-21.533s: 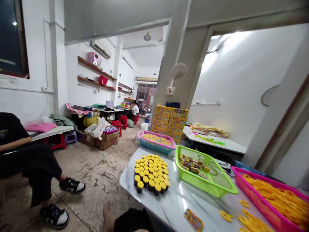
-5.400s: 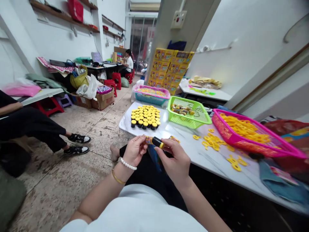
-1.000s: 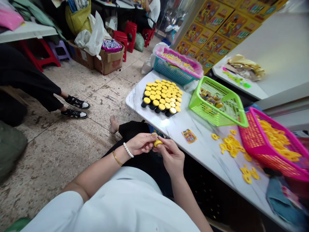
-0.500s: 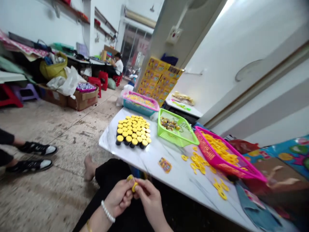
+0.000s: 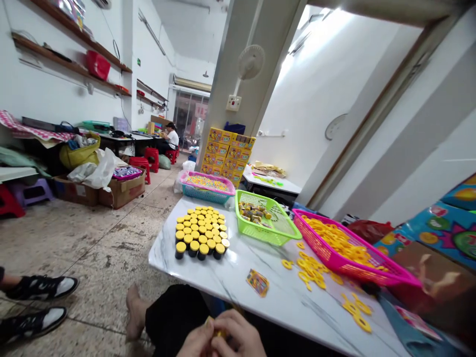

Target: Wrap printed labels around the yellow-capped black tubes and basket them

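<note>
At the bottom edge, above my dark-trousered lap, my left hand (image 5: 198, 341) and my right hand (image 5: 240, 333) are together, fingers closed in a pinch. Between them shows a small yellow piece (image 5: 220, 334), mostly covered by the fingers, so its kind is unclear. On the white marbled table (image 5: 238, 270) beyond, several small black tubs with yellow caps (image 5: 203, 228) stand upright in a tight group. A printed colourful label or card (image 5: 258, 282) lies flat near the front edge. Loose yellow ring-shaped plastic pieces (image 5: 312, 270) are scattered to its right.
A green basket (image 5: 266, 238) holds small yellow-brown items. Beside it stands a pink basket (image 5: 323, 255) of yellow pieces; a blue-pink basket (image 5: 206, 193) sits at the back. Yellow printed cartons (image 5: 226, 153) are stacked behind. Another person's shoes (image 5: 40, 290) are at left; a seated person (image 5: 170, 136) is farther off.
The view has tilted up, so my hands and the table appear lower in the picture. My hands stay together at the yellow piece, which is now more covered.
</note>
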`<state>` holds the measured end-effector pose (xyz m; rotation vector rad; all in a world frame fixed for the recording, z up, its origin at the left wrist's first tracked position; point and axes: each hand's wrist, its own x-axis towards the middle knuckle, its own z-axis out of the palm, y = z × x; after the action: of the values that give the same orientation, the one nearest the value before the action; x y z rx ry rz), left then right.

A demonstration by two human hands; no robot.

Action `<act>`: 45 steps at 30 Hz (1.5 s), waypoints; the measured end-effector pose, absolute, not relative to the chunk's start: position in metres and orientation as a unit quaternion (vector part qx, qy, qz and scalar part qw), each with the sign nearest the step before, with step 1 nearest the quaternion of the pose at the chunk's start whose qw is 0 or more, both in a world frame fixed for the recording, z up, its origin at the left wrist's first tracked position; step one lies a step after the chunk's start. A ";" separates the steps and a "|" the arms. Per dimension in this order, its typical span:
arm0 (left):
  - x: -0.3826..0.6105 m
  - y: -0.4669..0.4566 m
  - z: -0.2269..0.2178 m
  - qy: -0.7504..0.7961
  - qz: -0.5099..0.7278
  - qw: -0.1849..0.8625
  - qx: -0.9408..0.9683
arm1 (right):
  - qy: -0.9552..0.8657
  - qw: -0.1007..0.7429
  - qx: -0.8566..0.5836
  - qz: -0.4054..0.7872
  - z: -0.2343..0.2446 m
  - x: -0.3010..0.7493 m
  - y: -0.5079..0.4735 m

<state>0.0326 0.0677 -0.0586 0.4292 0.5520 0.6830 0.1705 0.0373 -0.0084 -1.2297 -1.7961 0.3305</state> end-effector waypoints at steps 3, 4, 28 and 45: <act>0.030 0.067 -0.054 0.270 0.284 0.902 0.181 | -0.697 0.475 -0.531 0.090 0.052 0.196 0.065; 0.029 0.067 -0.052 0.283 0.272 0.903 0.178 | -0.677 0.475 -0.556 0.082 0.078 0.208 0.079; 0.020 0.059 -0.036 0.349 0.298 0.873 0.162 | -0.689 0.318 -0.651 0.015 0.055 0.285 0.100; 0.003 0.056 0.026 0.390 0.503 0.680 0.363 | -0.571 0.540 -0.578 0.221 0.050 0.156 0.043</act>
<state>0.0027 0.0555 0.0263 0.8143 0.8762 1.1294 0.1562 0.0428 0.0498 -1.3749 -1.3567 0.5247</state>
